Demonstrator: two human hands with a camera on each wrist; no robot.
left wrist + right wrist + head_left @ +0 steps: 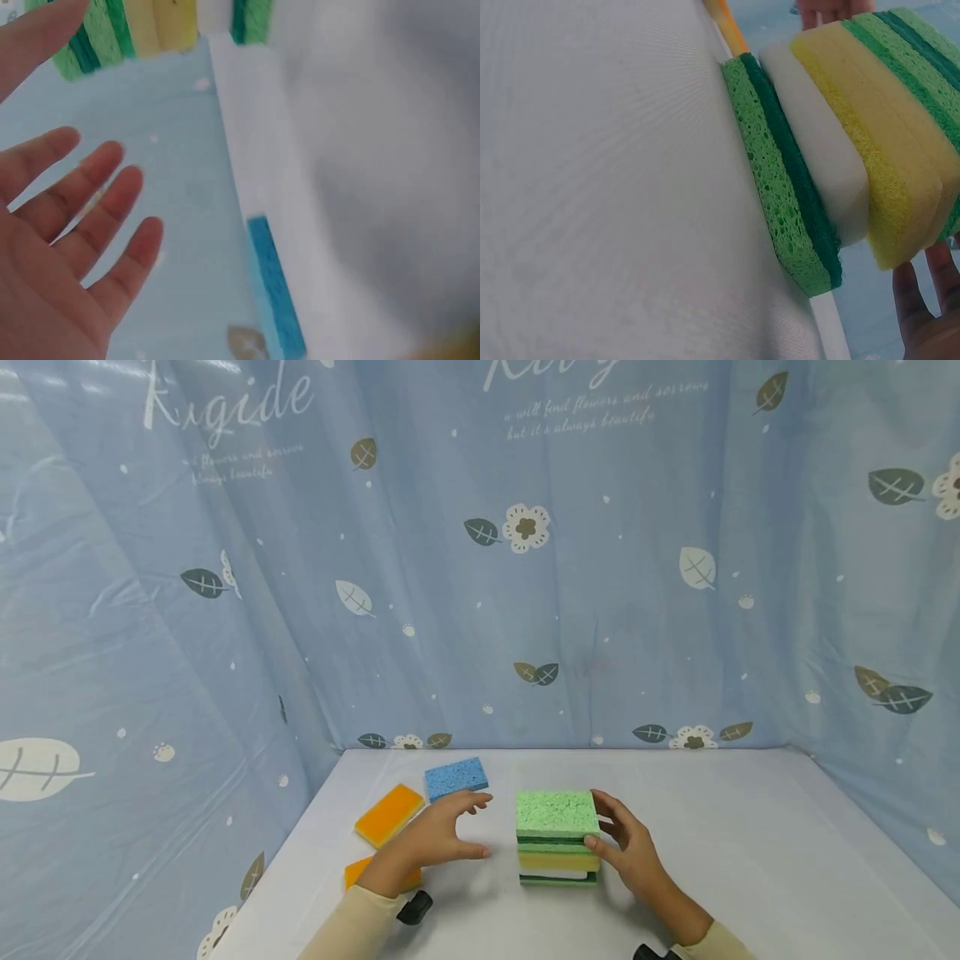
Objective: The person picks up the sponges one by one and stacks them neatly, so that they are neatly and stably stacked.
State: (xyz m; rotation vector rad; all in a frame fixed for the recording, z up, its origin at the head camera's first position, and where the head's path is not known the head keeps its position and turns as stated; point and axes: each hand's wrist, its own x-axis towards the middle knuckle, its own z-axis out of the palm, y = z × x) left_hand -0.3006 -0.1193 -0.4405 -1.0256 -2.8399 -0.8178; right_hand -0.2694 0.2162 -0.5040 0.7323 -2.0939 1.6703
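A stack of sponges (557, 814) stands on the table, with light green and dark green layers on top, yellow and white ones lower, and a green one at the bottom. My right hand (628, 850) is at the stack's right end, thumb by the front corner and fingers by the back. In the right wrist view its fingers (907, 296) look fairly straight against the sponge edges. To the left, apart from the stack, my left hand (438, 833) hovers with spread fingers and holds nothing; its palm shows in the left wrist view.
Left of the stack lie a blue sponge (455, 778), an orange-topped sponge (390, 814) and another orange sponge (358, 870), partly hidden by the left forearm. A blue printed curtain (600, 610) surrounds the white table (712, 810) at the back and sides.
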